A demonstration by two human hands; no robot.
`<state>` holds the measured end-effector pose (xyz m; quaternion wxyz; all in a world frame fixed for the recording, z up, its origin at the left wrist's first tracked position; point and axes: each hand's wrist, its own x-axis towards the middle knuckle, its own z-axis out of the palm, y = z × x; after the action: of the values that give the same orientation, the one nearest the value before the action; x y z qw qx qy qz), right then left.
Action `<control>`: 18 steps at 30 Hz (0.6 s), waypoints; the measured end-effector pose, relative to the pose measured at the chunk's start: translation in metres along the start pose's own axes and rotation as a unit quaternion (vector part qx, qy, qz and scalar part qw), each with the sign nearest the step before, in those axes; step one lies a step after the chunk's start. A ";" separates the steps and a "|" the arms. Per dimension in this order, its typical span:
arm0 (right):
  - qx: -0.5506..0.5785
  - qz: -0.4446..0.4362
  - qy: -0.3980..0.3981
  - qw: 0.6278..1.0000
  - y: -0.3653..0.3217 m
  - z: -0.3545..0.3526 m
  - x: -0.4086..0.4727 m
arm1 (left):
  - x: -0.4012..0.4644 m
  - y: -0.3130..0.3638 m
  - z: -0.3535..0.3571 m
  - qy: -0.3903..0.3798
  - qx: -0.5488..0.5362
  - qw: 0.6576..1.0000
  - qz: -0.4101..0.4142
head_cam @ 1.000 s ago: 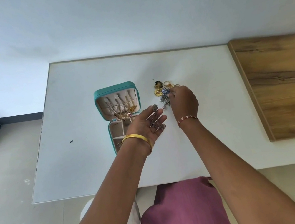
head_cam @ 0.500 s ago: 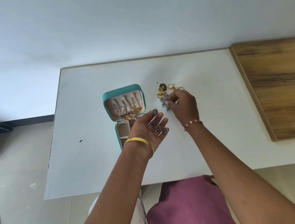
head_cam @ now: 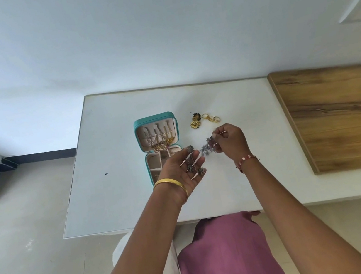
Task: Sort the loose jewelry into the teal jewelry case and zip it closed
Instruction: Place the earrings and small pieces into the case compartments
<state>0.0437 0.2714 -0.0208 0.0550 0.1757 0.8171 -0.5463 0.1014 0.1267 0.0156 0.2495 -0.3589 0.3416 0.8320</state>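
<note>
The left hand (head_cam: 186, 170) lay palm up with fingers straight, serving as a tray for several dark earrings (head_cam: 192, 162) over the near half of the open case (head_cam: 157, 138), probably so they could be tipped into its compartments. Just beyond it, the right hand (head_cam: 229, 140) pinched a blurred silvery piece (head_cam: 207, 147) between curled fingertips, seemingly carrying it to that palm. Farther off, gold studs (head_cam: 195, 121) and rings (head_cam: 211, 117) waited loose on the table (head_cam: 113, 129), beside the upright lid hung with chains.
</note>
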 end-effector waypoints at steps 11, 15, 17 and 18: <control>-0.116 0.005 -0.121 0.986 0.035 -0.014 -0.038 | 0.004 -0.029 -0.013 0.020 0.018 0.999 -0.039; -0.185 -0.021 -0.088 0.979 0.046 -0.016 -0.044 | 0.004 -0.035 -0.014 0.020 0.019 0.998 -0.053; -0.209 -0.029 -0.050 0.976 0.048 -0.017 -0.045 | 0.004 -0.038 -0.015 0.022 0.022 0.998 -0.058; -0.214 -0.034 -0.028 0.976 0.048 -0.018 -0.044 | 0.005 -0.039 -0.016 0.023 0.023 0.998 -0.058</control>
<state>0.1027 0.2938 -0.0431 0.0956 0.1164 0.9188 -0.3650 0.1308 0.1403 -0.0111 0.2979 -0.3911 0.3452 0.7995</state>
